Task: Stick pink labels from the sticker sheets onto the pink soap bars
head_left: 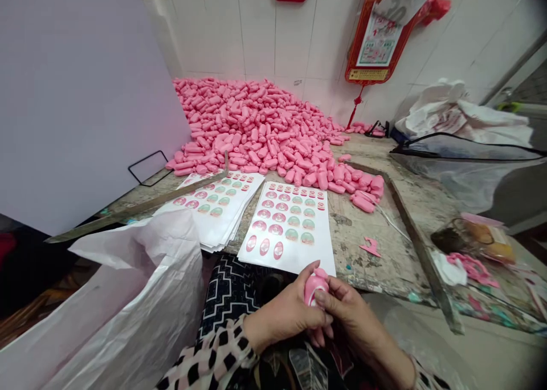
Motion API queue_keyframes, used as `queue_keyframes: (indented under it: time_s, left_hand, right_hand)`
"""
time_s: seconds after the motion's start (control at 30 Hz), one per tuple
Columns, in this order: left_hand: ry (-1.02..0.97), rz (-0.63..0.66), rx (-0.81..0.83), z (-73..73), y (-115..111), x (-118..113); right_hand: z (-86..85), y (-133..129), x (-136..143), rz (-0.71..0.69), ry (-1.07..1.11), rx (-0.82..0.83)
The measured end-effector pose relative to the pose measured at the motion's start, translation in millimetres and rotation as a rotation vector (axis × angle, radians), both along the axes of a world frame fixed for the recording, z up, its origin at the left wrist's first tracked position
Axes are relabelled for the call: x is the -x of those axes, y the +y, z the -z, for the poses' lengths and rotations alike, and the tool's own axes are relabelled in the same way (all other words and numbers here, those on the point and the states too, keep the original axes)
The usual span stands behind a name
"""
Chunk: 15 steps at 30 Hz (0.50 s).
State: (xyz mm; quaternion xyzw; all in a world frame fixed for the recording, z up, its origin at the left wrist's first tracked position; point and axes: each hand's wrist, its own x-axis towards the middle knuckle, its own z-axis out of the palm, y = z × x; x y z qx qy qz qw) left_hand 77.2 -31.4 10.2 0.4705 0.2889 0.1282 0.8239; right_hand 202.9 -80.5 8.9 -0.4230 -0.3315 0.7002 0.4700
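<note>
A small pink bottle-shaped piece (315,286) with a white-edged sticker on its side is held in front of my lap. My left hand (294,310) is wrapped round it from the left. From the right, my right hand (348,310) pinches it, with the thumb on the sticker. Just beyond my hands lies a sheet of red and green oval stickers (288,224). To its left is a stack of similar sheets (213,207). A large heap of pink pieces (260,122) fills the back of the worn table.
A white sack (158,299) stands open at the left, near a wooden strip (141,207). Another wooden strip (416,247) runs down the right side. Pink scrap (371,246), plastic packets (474,239) and a clear zip bag (461,162) lie at the right.
</note>
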Motion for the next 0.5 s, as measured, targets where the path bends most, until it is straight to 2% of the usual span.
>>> queue_keyframes:
  time_s: [0.07, 0.13, 0.2, 0.27, 0.37, 0.4, 0.5]
  left_hand:
    - [0.056, -0.013, -0.033, 2.7, -3.1, -1.5]
    - [0.086, -0.024, -0.071, 5.7, -5.8, -1.6]
    - [0.089, -0.045, -0.093, 7.9, -7.4, -0.1]
    - [0.096, -0.087, -0.092, 8.8, -6.7, 2.8]
    - [0.133, -0.167, -0.118, 9.1, -1.0, 9.7]
    - [0.152, -0.185, -0.141, 10.0, 1.9, 13.2]
    - [0.262, -0.150, -0.247, 20.2, 12.0, 29.2]
  right_hand:
    - [1.4, -1.1, -3.6, 0.039, -0.025, -0.014]
    - [1.4, -0.6, -14.4, 0.188, -0.127, -0.045]
    - [3.0, -2.4, -33.8, 0.339, -0.329, -0.111]
    - [10.4, -10.2, -60.3, 0.375, -0.640, -0.174]
    - [36.5, -36.3, -102.3, 0.265, -1.124, -0.100]
    - [48.5, -47.7, -114.1, 0.242, -1.202, -0.046]
    - [88.6, -82.4, -137.3, 0.239, -1.241, 0.084]
